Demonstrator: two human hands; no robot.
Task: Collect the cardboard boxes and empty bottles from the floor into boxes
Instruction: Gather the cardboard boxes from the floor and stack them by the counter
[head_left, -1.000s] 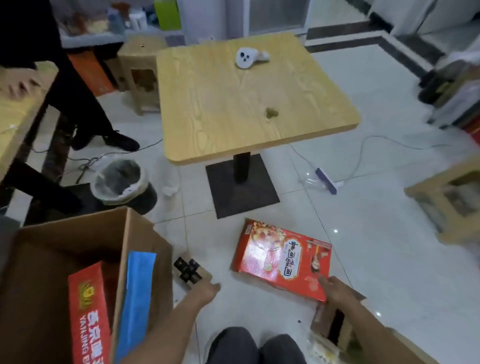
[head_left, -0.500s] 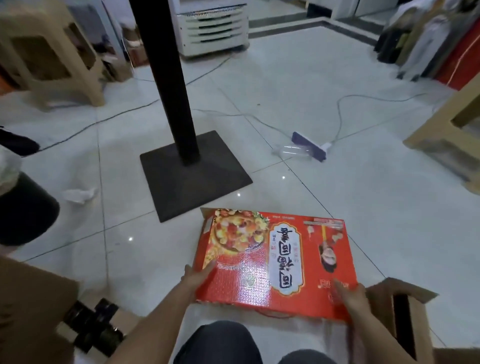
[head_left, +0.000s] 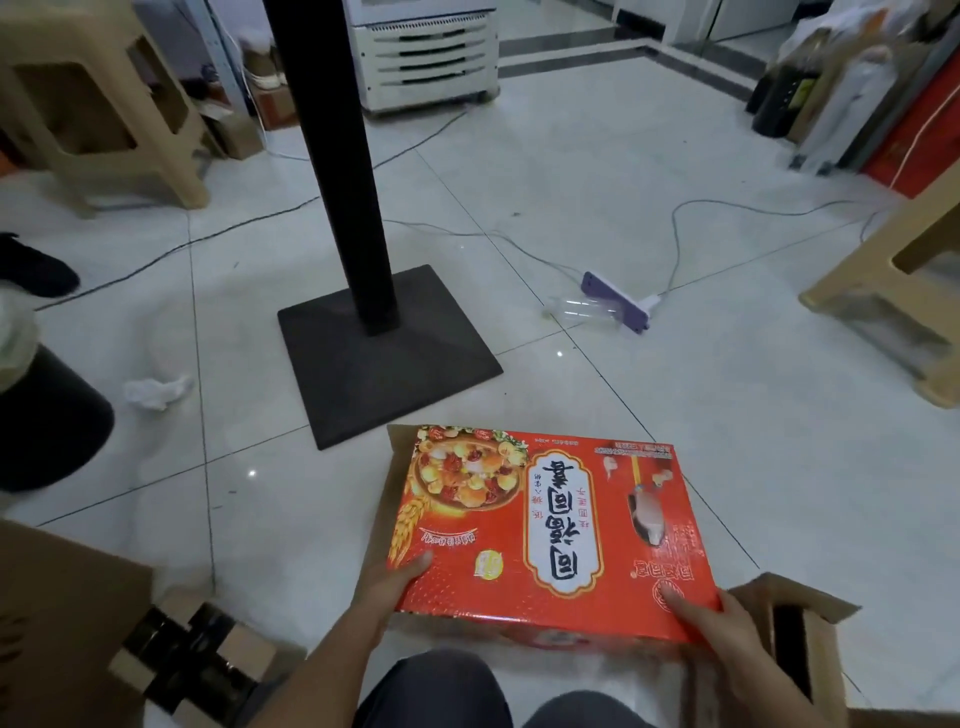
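1. White floor tiles are filling most of my view, with the black table base standing on them.
2. I am seeing the red cardboard box lying flat just above the floor, near the base.
3. A brown cardboard box is sitting open at its right corner.
4. My left hand is gripping the red box's near left edge.
5. My right hand is clasping its near right corner.
6. A clear empty bottle is lying beside a purple power strip.
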